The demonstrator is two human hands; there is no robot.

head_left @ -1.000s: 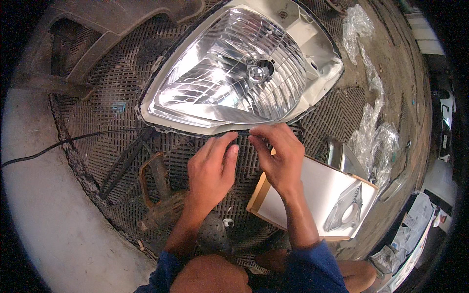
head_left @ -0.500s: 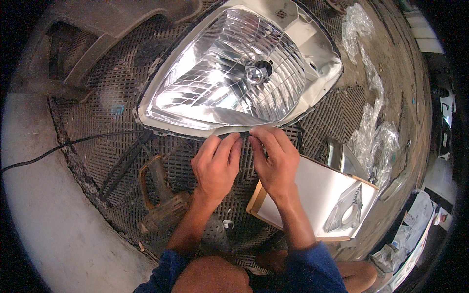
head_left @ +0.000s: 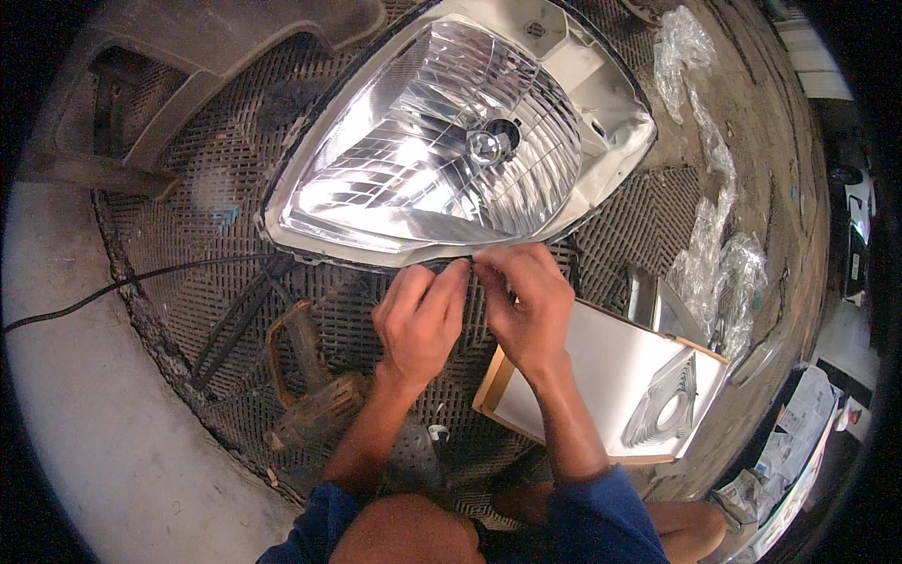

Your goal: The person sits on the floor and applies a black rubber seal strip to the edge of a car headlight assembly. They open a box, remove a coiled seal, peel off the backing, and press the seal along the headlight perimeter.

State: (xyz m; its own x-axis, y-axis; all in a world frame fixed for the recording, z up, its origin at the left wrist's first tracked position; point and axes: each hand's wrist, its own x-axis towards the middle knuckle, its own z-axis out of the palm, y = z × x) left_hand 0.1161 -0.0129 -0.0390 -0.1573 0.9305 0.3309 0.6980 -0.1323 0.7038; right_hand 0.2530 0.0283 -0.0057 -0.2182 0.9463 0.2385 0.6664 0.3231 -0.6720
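Note:
A headlight housing with its chrome reflector uncovered lies in front of me, a clear bulb showing in the reflector. Black sealant runs along the housing's rim. At the rim's near edge, my left hand is closed, thumb and fingertips pinched together. My right hand is pinched right beside it, its fingers touching the rim. Both pinches meet on a small dark piece of the sealant, mostly hidden by the fingers.
Right of my right forearm lies a white carton with brown edges. An old drill-like power tool rests left of my left forearm. A black cable crosses from the left. Crumpled clear plastic wrap lies on the right over the floor, beside the woven mat.
My fingertips have drawn closer together at the near rim, the left hand dropping slightly toward me. The headlight housing has shifted slightly left in view.

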